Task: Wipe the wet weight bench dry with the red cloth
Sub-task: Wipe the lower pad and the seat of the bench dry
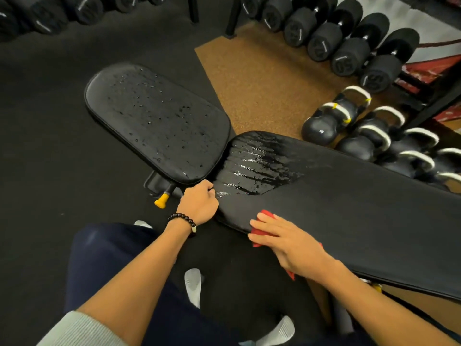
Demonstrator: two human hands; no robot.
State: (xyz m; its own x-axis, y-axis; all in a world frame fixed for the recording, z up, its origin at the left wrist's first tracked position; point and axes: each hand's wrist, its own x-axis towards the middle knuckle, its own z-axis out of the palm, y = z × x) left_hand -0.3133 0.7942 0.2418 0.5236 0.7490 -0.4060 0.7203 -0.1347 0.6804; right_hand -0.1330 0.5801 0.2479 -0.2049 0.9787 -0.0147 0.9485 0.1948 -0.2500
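Note:
The black weight bench has two pads. Its seat pad (159, 121) at the left is dotted with water drops. The long back pad (349, 196) runs to the right, with a wet streaked patch (257, 168) at its near-left end and a dull surface beyond. My right hand (287, 240) presses the red cloth (264, 229) flat on the near edge of the back pad; most of the cloth is hidden under the palm. My left hand (199, 203), wearing a bead bracelet, grips the corner of the back pad by the gap between the pads.
A yellow-tipped adjustment pin (162, 199) sticks out under the seat pad. Several kettlebells (321, 128) stand on the floor beyond the back pad, with a rack of dumbbells (349, 53) behind them. More dumbbells (50, 16) line the top left. My legs and shoes are below.

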